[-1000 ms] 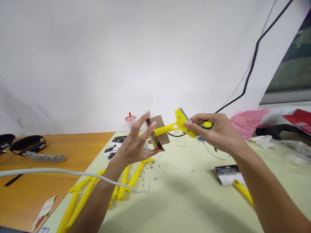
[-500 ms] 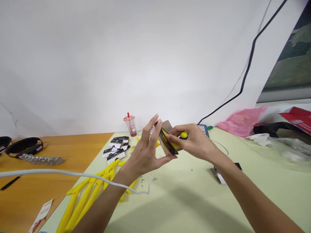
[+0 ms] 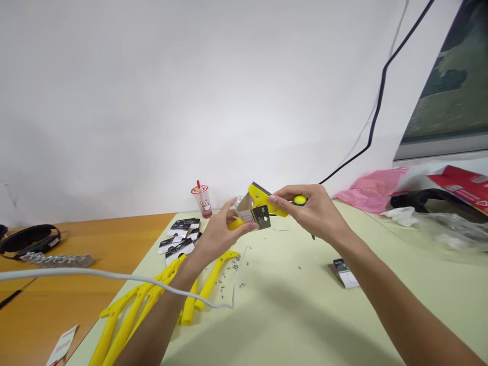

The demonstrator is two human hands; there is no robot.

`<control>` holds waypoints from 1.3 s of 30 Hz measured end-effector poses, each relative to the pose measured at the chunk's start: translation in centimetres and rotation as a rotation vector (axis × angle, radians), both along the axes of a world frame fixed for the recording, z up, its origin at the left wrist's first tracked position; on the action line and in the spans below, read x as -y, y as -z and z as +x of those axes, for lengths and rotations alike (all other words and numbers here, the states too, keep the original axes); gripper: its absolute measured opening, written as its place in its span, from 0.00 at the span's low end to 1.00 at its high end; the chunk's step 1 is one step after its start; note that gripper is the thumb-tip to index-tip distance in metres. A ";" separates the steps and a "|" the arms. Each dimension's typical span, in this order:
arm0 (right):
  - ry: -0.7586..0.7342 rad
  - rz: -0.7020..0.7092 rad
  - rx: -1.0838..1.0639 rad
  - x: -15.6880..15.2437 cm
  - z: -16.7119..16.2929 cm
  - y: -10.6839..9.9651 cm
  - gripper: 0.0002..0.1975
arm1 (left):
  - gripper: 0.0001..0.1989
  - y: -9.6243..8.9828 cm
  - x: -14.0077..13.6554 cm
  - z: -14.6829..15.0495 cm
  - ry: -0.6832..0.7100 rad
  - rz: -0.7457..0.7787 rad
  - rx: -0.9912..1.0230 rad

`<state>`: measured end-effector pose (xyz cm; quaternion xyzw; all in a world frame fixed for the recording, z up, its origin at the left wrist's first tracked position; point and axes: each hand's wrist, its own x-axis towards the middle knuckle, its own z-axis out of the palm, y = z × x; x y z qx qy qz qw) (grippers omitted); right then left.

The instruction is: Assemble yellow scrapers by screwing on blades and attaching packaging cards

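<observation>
Yellow handles point(image 3: 124, 330): several bunched at the near left of the pale green surface point(image 3: 305, 333), partly hidden by the left forearm point(image 3: 162, 315).
Paper slip point(image 3: 64, 344): near left, on the brown wooden surface point(image 3: 129, 236).
White cable point(image 3: 145, 279): in from the left edge, across in front of the left forearm, bending near the middle.
More yellow handles point(image 3: 213, 284): just right of the left forearm.
Metal pieces point(image 3: 235, 267): small, silvery, scattered to the right of those handles.
Folded card point(image 3: 346, 277): black and white, on the right of the pale green surface.
Left hand point(image 3: 217, 234): grip narrow, thumb on the near face of a packaging card point(image 3: 262, 217), fingers behind.
Yellow scraper point(image 3: 261, 200): between the two hands, tilted, its wide head far and right, its handle running left behind the card's near panel.
Right hand point(image 3: 318, 211): grip holding the scraper head at its right end, thumb on top; a yellow-and-green knobbed tool point(image 3: 301, 200) is tucked in the same hand.
Card pile point(image 3: 180, 245): left of the left hand, cards overlapping.
Cup point(image 3: 202, 202): red straw, far edge, by the wall point(image 3: 229, 101).
Pink bag point(image 3: 373, 190): far right, left of a red box point(image 3: 465, 185).
</observation>
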<state>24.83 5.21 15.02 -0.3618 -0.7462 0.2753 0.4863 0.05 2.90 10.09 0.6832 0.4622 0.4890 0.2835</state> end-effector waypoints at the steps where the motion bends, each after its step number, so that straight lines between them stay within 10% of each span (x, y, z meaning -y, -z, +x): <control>1: 0.007 0.011 -0.007 0.1 0.0 -0.1 0.19 | 0.32 -0.1 0.1 0.2 0.044 -0.067 0.024; 4: -0.003 0.036 -0.023 0.2 0.2 -0.2 0.18 | 0.19 0.0 0.3 1.1 0.135 -0.160 0.051; 12: -0.058 0.052 0.011 -0.2 0.7 -0.1 0.18 | 0.23 0.4 0.8 2.7 0.315 -0.254 0.273; 26: 0.096 0.112 0.065 -0.2 0.7 -0.2 0.21 | 0.27 0.8 1.0 3.6 0.099 -0.216 0.652; 39: -0.387 -0.223 0.218 2.5 -5.7 3.3 0.16 | 0.20 -1.5 1.6 1.6 0.193 -0.006 0.784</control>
